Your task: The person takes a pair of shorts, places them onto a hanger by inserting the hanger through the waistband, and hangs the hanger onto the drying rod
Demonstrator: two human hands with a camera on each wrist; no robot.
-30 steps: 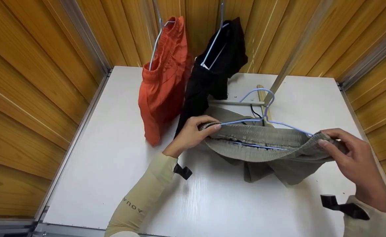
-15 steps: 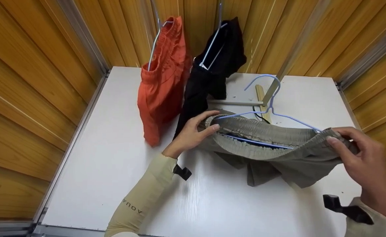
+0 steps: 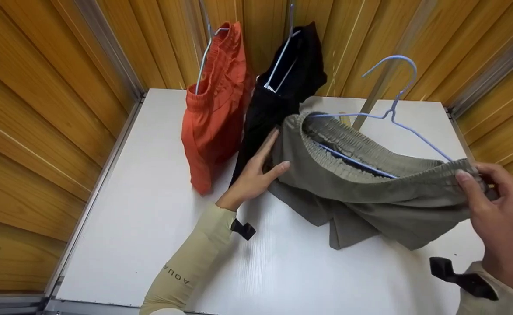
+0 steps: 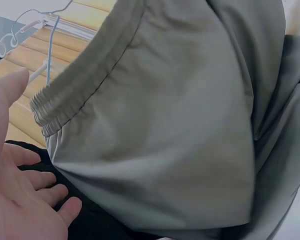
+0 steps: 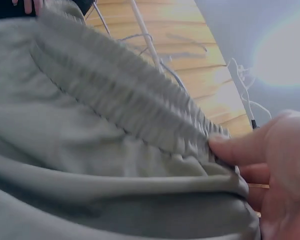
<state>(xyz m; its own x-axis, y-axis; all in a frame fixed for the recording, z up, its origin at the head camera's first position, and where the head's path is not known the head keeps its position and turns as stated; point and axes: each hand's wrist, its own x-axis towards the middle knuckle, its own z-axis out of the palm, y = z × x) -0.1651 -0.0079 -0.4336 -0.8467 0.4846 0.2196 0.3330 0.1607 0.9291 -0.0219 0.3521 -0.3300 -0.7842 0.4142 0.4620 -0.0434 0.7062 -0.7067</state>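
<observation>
A pair of grey-green shorts (image 3: 361, 192) with an elastic waistband hangs on a pale blue wire hanger (image 3: 389, 114), tilted up at its left side. My right hand (image 3: 501, 214) pinches the waistband's right end between thumb and fingers; the right wrist view shows the thumb (image 5: 235, 147) on the gathered waistband (image 5: 135, 105). My left hand (image 3: 256, 170), fingers extended and spread, is beside the shorts' left side. In the left wrist view its fingers (image 4: 40, 185) point toward the waistband's end (image 4: 47, 117) without gripping it.
Red shorts (image 3: 217, 118) and a black garment (image 3: 278, 105) hang on hangers at the back, the black one just behind my left hand. Below lies a white tabletop (image 3: 120, 227), enclosed by wood-plank walls (image 3: 33, 131). A stand's post (image 3: 370, 105) rises behind the grey-green shorts.
My left hand has let go of the waistband and its fingers have straightened. The shorts and hanger have risen and shifted right with my right hand, the left end swinging upward.
</observation>
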